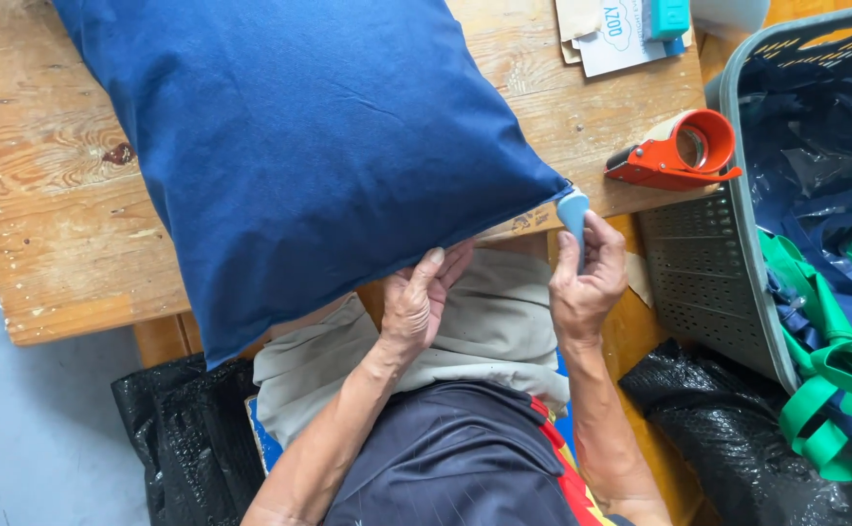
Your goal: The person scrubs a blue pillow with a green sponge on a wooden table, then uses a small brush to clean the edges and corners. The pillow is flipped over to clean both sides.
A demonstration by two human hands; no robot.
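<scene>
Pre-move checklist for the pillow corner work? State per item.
1. Left hand on the lower edge of the blue pillow: ok.
2. Right hand gripping the small light-blue tool at the pillow corner: ok.
3. Pillow supported on the wooden table: ok, lower edge overhangs.
4. Corner seam closed: cannot tell, tool covers it.
5. Orange tape dispenser clear of both hands: ok.
6. Grey basket of fabric strips apart from the pillow: ok.

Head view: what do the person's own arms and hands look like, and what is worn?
Both forearms are bare up to the frame edge, with no sleeves showing. The left hand and right hand wear no gloves, rings or watch. The person wears a dark navy garment with red and yellow side trim.
</scene>
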